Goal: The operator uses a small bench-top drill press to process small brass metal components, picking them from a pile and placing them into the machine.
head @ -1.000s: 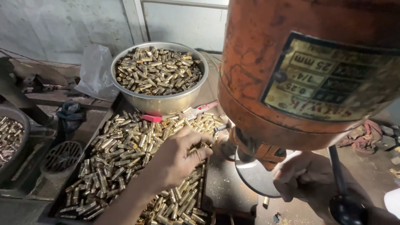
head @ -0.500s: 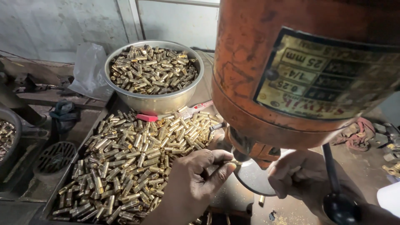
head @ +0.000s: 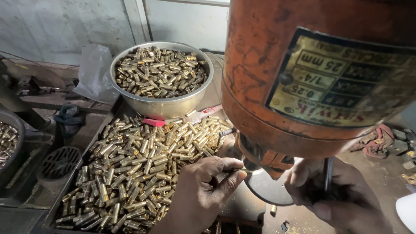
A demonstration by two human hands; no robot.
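My left hand (head: 201, 190) is pinched on a small brass piece, holding it at the round metal table (head: 268, 188) right under the spindle of the big orange drill machine (head: 312, 73). My right hand (head: 340, 195) is wrapped around the dark lever handle (head: 328, 171) on the machine's right side. Just left of my left hand, a dark tray (head: 71, 173) is heaped with several loose brass pieces (head: 138, 160).
Behind the tray stands a steel bowl (head: 164, 106) full of brass pieces, with a red-handled tool (head: 190, 118) at its foot. A plastic bag (head: 93, 71), a round black grate (head: 58, 162) and another bowl (head: 8, 143) lie left. A red rag (head: 375, 141) lies right.
My left hand left the heap in the tray with a brass piece and moved right to the spot under the spindle. My right hand stayed on the lever.
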